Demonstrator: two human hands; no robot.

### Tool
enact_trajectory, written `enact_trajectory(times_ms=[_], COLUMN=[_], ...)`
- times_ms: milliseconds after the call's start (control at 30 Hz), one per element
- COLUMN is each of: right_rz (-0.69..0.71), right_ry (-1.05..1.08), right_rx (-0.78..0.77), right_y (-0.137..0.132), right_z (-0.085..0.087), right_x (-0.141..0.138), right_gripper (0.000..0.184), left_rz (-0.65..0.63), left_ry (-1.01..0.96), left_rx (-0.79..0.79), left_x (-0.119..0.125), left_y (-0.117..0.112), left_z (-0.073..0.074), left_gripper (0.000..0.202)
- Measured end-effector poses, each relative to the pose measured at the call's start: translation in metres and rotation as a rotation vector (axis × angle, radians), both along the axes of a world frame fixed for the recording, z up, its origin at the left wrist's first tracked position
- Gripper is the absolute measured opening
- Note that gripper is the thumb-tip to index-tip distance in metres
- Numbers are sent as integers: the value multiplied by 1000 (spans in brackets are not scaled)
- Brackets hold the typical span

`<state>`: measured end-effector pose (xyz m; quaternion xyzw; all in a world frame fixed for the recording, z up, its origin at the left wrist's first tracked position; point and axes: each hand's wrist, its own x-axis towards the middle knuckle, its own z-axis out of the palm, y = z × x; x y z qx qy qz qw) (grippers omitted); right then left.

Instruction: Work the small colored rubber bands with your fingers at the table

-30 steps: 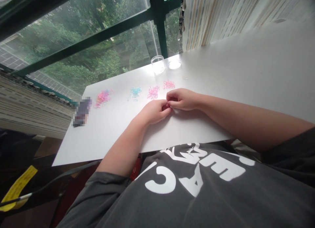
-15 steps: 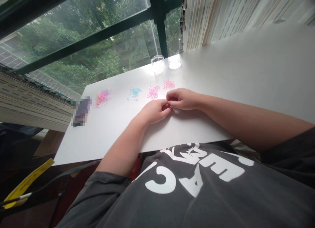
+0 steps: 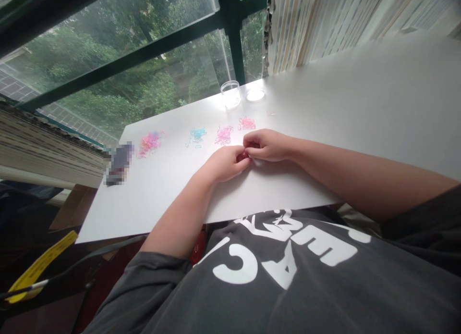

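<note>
Head: left hand (image 3: 229,162), grip hidden.

Anything between the left hand (image 3: 230,162) and right hand (image 3: 271,145) is hidden; pixelation masks a dark object (image 3: 120,163); the right edge crops the counter (image 3: 367,103).

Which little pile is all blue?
The loose pile of thin light-blue loops, second from the left. To its left, the multicoloured pile mixes colours; to its right, the lilac-pink pile and coral-pink pile aren't blue.
</note>
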<state>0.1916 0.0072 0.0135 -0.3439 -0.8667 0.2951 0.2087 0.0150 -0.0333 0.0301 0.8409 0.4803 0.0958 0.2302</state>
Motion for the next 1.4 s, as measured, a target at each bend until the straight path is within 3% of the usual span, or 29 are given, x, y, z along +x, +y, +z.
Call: enact_trajectory(times_ms=[1400], right_rz=[3], right_ry=[17], right_rx=[3], right_y=[0], right_z=[-1], right_x=[0], right_gripper=[6], left_rz=[-7], left_ry=[-6], left_rx=[11], left_x=[-2], left_y=[1], left_z=[-3], left_gripper=[21])
